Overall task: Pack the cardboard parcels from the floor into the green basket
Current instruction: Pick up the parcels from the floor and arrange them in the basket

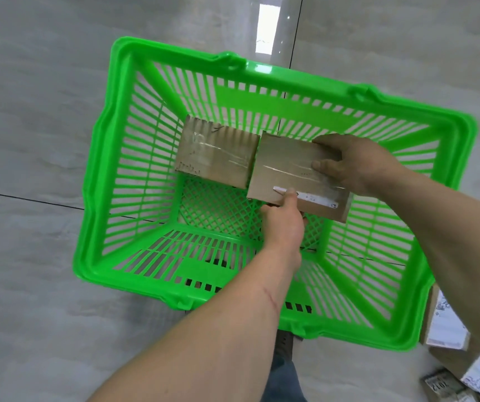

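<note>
- Head view: the green basket (96, 181) stands on the tiled floor (30, 111), and one cardboard parcel (215, 152) already lies flat at the far left of its mesh bottom.
- A second parcel (288, 169) is held inside the basket, just beside the first, their edges touching or nearly so.
- The right hand (354, 163) clamps its far right end, fingers (324, 165) curled over the taped top.
- The left hand (285, 219) pinches the near edge, thumb on top, the rest underneath.
- To do it well, I would lower it level, keep it snug against the first parcel, and slide the lower fingers out last.
- More parcels (444, 329) wait on the floor at the right, outside the basket.
</note>
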